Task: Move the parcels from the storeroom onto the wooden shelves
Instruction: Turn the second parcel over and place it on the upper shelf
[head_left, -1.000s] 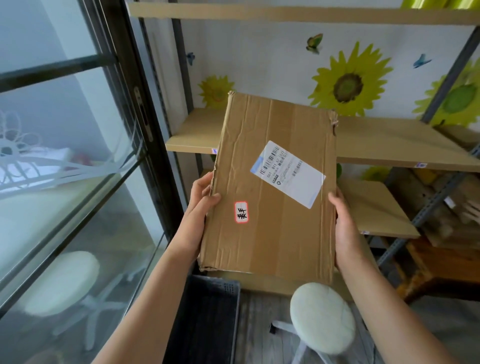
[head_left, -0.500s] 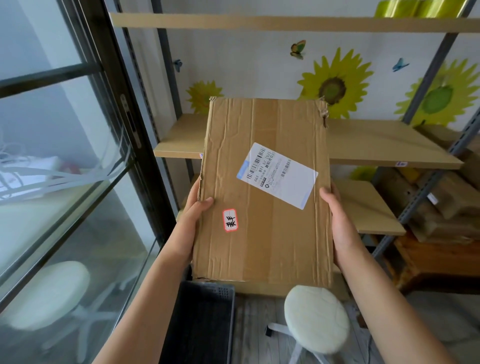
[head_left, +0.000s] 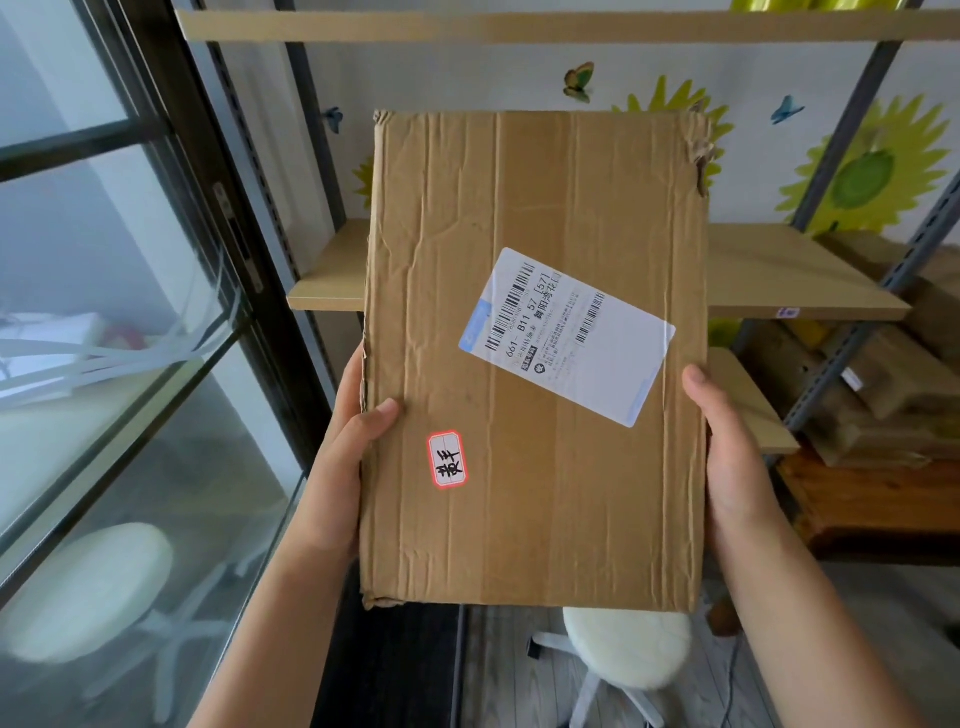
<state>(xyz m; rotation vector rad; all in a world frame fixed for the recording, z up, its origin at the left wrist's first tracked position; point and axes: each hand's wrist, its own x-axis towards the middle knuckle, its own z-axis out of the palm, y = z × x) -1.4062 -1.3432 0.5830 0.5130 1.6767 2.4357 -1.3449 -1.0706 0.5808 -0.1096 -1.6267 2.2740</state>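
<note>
While gripped at both long edges, flat cardboard parcel (head_left: 535, 358) held up in front of the wooden shelves (head_left: 800, 280), clear of every board. Left hand (head_left: 345, 457) clamped on the left edge, thumb lying over the front face, fingers hidden behind. Right hand (head_left: 727, 457) clamped on the right edge, thumb at the rim, fingers likewise out of sight behind. Both grips closed on the parcel. White shipping label (head_left: 566, 338) stuck askew on the front, right of centre, with barcodes. Small red-bordered sticker (head_left: 448, 460) with handwritten characters lower left, just beside the left thumb. Top right corner of the cardboard torn and crumpled. Behind, sunflower and butterfly decals (head_left: 862, 176) on the wall. More brown parcels (head_left: 872, 384) stacked low at right behind a slanted metal upright. Round white stool (head_left: 623, 649) on the floor below the parcel. Glass door with dark frame (head_left: 171, 218) at left.
</note>
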